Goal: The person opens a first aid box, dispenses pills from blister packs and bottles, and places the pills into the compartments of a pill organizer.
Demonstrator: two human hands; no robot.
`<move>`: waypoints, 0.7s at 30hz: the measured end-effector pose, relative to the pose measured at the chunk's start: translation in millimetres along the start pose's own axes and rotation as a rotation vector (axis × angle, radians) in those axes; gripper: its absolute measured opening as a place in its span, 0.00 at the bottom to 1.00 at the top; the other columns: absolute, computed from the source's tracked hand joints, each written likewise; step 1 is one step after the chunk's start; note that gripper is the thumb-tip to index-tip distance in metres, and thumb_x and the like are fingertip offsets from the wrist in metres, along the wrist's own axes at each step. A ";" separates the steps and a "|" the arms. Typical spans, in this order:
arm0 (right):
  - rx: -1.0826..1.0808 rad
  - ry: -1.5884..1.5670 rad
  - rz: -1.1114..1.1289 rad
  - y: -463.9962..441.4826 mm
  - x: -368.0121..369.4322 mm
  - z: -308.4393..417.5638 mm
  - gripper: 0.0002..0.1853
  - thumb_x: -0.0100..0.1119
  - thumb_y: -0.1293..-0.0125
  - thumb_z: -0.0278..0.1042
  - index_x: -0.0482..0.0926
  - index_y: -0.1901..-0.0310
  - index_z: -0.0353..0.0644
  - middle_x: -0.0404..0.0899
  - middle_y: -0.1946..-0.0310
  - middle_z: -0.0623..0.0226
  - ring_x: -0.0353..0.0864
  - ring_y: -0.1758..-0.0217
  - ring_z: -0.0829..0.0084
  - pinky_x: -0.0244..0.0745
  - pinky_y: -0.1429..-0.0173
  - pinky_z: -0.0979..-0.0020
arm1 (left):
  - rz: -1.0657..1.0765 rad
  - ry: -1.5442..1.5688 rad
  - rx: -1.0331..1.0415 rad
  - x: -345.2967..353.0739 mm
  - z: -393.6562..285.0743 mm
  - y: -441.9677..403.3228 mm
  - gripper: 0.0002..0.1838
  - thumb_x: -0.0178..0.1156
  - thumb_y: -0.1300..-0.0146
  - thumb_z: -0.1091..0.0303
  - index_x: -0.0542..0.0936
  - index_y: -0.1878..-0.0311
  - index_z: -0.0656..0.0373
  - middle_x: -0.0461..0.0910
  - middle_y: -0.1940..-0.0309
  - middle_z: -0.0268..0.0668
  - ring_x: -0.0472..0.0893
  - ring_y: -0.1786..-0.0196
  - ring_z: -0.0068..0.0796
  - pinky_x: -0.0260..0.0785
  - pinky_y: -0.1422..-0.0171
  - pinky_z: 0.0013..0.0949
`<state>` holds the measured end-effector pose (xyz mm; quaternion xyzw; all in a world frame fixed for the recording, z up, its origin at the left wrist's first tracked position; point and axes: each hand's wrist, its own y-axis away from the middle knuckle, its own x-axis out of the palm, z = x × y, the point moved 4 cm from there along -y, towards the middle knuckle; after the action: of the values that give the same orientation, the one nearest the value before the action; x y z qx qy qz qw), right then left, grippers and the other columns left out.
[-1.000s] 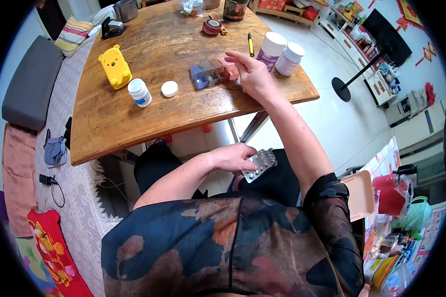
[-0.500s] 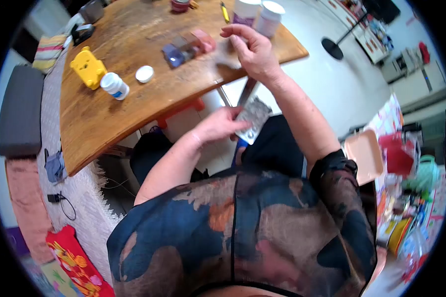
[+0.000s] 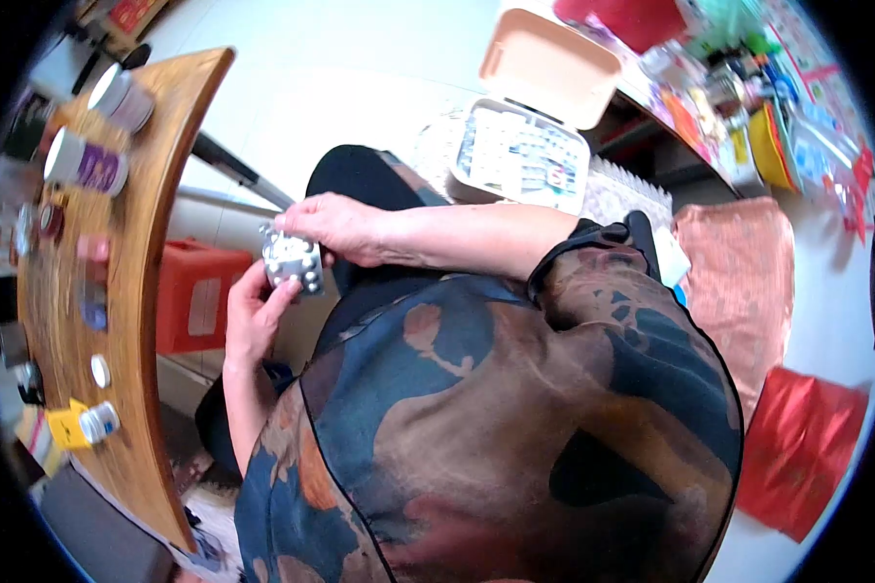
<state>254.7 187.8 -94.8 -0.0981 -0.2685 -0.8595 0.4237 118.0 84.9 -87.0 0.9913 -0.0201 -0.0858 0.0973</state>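
Note:
A silvery blister pack of pills [image 3: 292, 257] is held up in front of my lap, beside the table edge. My left hand [image 3: 251, 319] grips its lower edge, thumb on the front. The fingers of my right hand [image 3: 335, 228] are closed on the upper right edge. On the wooden table [image 3: 131, 457] lie a white pill bottle [image 3: 99, 423] and a round white cap [image 3: 100, 371]. A pill box with pink [image 3: 93, 250] and purple [image 3: 93, 313] parts lies farther along.
Two large white tubs [image 3: 86, 161] stand on the table, one with a purple label. A red stool [image 3: 199, 296] is under the table edge. At the right, an open case [image 3: 549, 63] holds several packs. A cluttered shelf [image 3: 710, 107] and a red cushion [image 3: 807, 452] lie beyond.
The view has swung right, bringing the open case into sight. My right hand has come from above the table down to the blister pack, which my left hand still holds.

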 end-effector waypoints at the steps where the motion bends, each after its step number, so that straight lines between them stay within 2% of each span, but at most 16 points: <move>1: -0.023 0.053 -0.027 6.2 -8.3 -1.7 0.15 0.53 0.28 0.44 0.82 0.61 0.41 0.78 0.73 0.75 0.71 0.72 0.85 0.68 0.68 0.79 | 0.004 0.011 0.017 8.9 3.8 -2.7 0.13 0.62 0.36 0.69 0.78 0.50 0.63 0.79 0.62 0.29 0.76 0.60 0.17 0.70 0.54 0.25; 2: -0.043 0.110 -0.047 10.6 -15.6 -1.7 0.15 0.54 0.28 0.44 0.82 0.61 0.41 0.78 0.73 0.76 0.70 0.72 0.85 0.67 0.69 0.80 | -0.001 0.023 0.033 16.2 5.5 -5.0 0.11 0.62 0.36 0.68 0.79 0.54 0.62 0.78 0.67 0.27 0.74 0.65 0.15 0.69 0.59 0.22; 3: -0.171 0.252 -0.094 16.0 -24.2 2.5 0.15 0.55 0.29 0.43 0.82 0.62 0.39 0.78 0.74 0.76 0.72 0.71 0.85 0.68 0.67 0.78 | 0.024 0.007 -0.004 20.1 8.4 -5.8 0.08 0.64 0.37 0.69 0.79 0.58 0.61 0.77 0.69 0.26 0.74 0.66 0.14 0.68 0.60 0.21; 4: -0.177 0.247 -0.100 20.4 -33.0 4.5 0.15 0.55 0.29 0.43 0.82 0.62 0.39 0.78 0.74 0.76 0.72 0.71 0.85 0.68 0.67 0.78 | 0.088 -0.046 -0.006 24.0 10.1 -7.8 0.08 0.65 0.38 0.69 0.77 0.61 0.61 0.76 0.70 0.25 0.73 0.67 0.14 0.67 0.59 0.21; 6: -0.357 0.488 -0.183 30.3 -55.5 18.6 0.14 0.56 0.30 0.41 0.82 0.62 0.38 0.79 0.73 0.74 0.74 0.69 0.83 0.70 0.63 0.76 | 0.098 -0.006 -0.032 32.6 12.6 -8.3 0.08 0.66 0.39 0.70 0.77 0.62 0.61 0.76 0.71 0.25 0.73 0.67 0.13 0.67 0.60 0.20; 8: -0.407 0.578 -0.281 41.0 -81.8 25.6 0.14 0.55 0.32 0.41 0.83 0.60 0.37 0.83 0.69 0.63 0.80 0.63 0.73 0.75 0.54 0.70 | 0.114 -0.001 -0.037 36.0 16.9 -10.1 0.09 0.67 0.40 0.70 0.76 0.61 0.61 0.76 0.71 0.26 0.73 0.67 0.13 0.67 0.60 0.20; 10: -0.380 0.563 -0.366 57.5 -109.0 34.1 0.14 0.55 0.33 0.39 0.83 0.57 0.38 0.84 0.65 0.62 0.81 0.59 0.72 0.74 0.50 0.70 | 0.072 -0.035 -0.051 33.5 22.7 -12.0 0.09 0.66 0.39 0.71 0.76 0.60 0.61 0.75 0.71 0.26 0.73 0.67 0.13 0.67 0.61 0.19; 12: -0.469 0.632 -0.464 69.8 -143.9 39.1 0.11 0.54 0.31 0.35 0.82 0.55 0.39 0.82 0.64 0.67 0.79 0.58 0.78 0.74 0.49 0.74 | 0.055 -0.041 -0.066 29.3 24.5 -15.0 0.08 0.65 0.38 0.71 0.76 0.60 0.61 0.75 0.71 0.26 0.73 0.68 0.14 0.67 0.61 0.20; 14: -0.448 0.636 -0.552 90.0 -179.4 49.2 0.12 0.55 0.32 0.38 0.82 0.55 0.40 0.83 0.62 0.62 0.80 0.56 0.72 0.74 0.48 0.70 | 0.031 -0.041 -0.086 25.6 26.8 -17.8 0.07 0.64 0.37 0.72 0.76 0.60 0.62 0.75 0.72 0.26 0.73 0.68 0.14 0.67 0.61 0.20; 16: -0.436 0.693 -0.759 118.1 -208.4 61.8 0.12 0.55 0.32 0.37 0.82 0.55 0.41 0.83 0.62 0.63 0.80 0.57 0.73 0.75 0.48 0.70 | -0.005 0.012 -0.091 21.1 29.8 -19.2 0.05 0.62 0.36 0.72 0.76 0.62 0.62 0.75 0.72 0.26 0.74 0.69 0.14 0.68 0.62 0.20; 18: -0.344 0.578 -0.902 138.7 -235.8 70.2 0.11 0.53 0.31 0.36 0.82 0.55 0.42 0.83 0.63 0.65 0.81 0.59 0.73 0.75 0.49 0.70 | -0.025 0.006 -0.099 18.7 31.6 -19.3 0.05 0.61 0.35 0.72 0.75 0.62 0.62 0.75 0.72 0.27 0.74 0.69 0.14 0.68 0.62 0.20; 21: -0.291 0.818 -0.987 159.2 -268.5 76.2 0.13 0.51 0.30 0.38 0.82 0.55 0.42 0.84 0.64 0.63 0.82 0.59 0.71 0.75 0.50 0.69 | -0.017 -0.015 -0.104 20.6 31.4 -19.7 0.04 0.61 0.35 0.72 0.76 0.62 0.62 0.75 0.73 0.26 0.74 0.69 0.14 0.68 0.62 0.20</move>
<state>541.4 331.6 -77.2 0.3151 0.0199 -0.9484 0.0300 133.2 97.1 -124.6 0.9844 -0.0081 -0.0948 0.1478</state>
